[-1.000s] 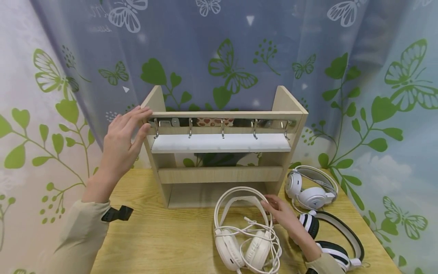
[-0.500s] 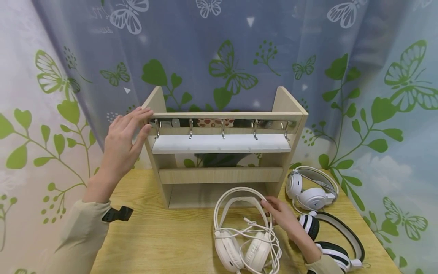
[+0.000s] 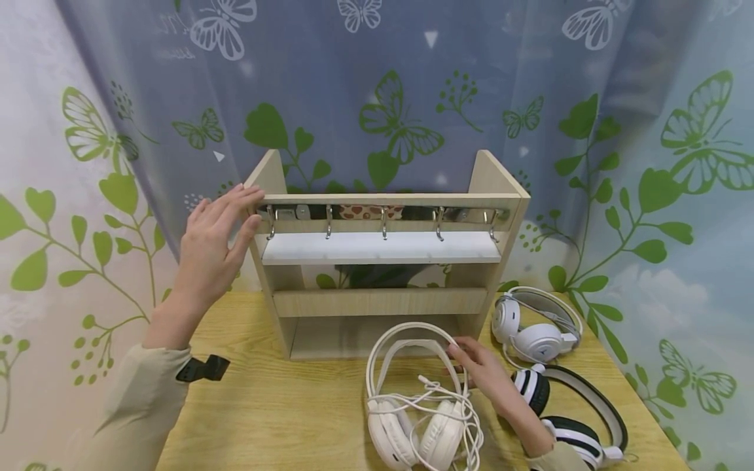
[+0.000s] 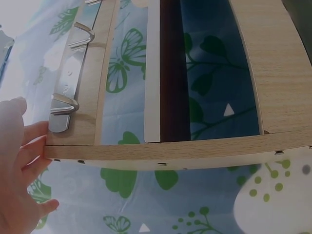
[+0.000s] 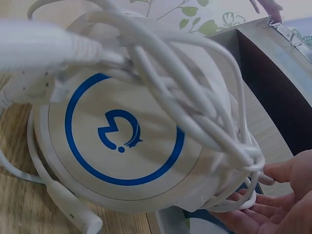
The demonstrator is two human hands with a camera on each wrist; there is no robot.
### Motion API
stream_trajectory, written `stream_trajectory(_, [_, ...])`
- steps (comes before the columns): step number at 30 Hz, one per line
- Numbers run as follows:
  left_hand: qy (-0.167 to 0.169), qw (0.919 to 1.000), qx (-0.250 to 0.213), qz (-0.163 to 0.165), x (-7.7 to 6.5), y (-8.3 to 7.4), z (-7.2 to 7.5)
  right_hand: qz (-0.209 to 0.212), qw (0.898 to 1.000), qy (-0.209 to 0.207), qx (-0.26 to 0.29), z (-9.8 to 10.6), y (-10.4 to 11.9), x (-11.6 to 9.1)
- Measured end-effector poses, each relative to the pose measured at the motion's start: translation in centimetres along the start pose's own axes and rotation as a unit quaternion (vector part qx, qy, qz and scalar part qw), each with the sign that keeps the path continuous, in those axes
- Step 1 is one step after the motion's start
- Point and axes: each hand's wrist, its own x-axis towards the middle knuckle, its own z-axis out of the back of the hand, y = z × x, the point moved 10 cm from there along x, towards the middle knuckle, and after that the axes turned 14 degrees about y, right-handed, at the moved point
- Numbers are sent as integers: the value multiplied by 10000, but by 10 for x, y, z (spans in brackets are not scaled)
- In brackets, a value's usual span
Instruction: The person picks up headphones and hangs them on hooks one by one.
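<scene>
My left hand [image 3: 209,252] rests on the upper left corner of a small wooden rack [image 3: 377,302], its fingers fairly straight over the edge. In the left wrist view the fingers lie beside the metal hook rail [image 4: 73,83] at that corner. My right hand [image 3: 485,376] grips the right side of the headband of white headphones [image 3: 391,432] in front of the rack. The white cable [image 3: 436,392] is wound loosely round them. An earcup [image 5: 122,136] with a blue ring fills much of the right wrist view, cable crossing it. My right fingertips are partly hidden by the headband.
To the right on the wooden table [image 3: 265,405] lie white headphones [image 3: 538,340] with a grey inner band, and black-and-white headphones [image 3: 612,412] close by my right forearm. Several metal hooks line the rack's upper bar [image 3: 365,226]. A patterned curtain [image 3: 330,78] hangs behind.
The held headphones have shifted very slightly left and down in the head view, my right hand with them. My left hand stays on the rack's corner.
</scene>
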Motion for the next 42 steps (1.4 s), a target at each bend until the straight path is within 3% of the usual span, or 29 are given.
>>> stream_trajectory(8, [-45, 10000, 40, -19, -1, -1, 1, 259, 9994, 112, 178, -3, 8, -4])
stream_trajectory(21, [-25, 9999, 68, -89, 0, -2, 1, 543, 9976, -317, 282, 0, 17, -2])
stream_trajectory(31, [51, 9998, 66, -170, 1, -2, 0, 813, 9952, -550, -17, 3, 28, -3])
stream_trajectory(42, [83, 9993, 251, -283, -1, -1, 0, 1165, 9905, -599, 428, 1, 33, -4])
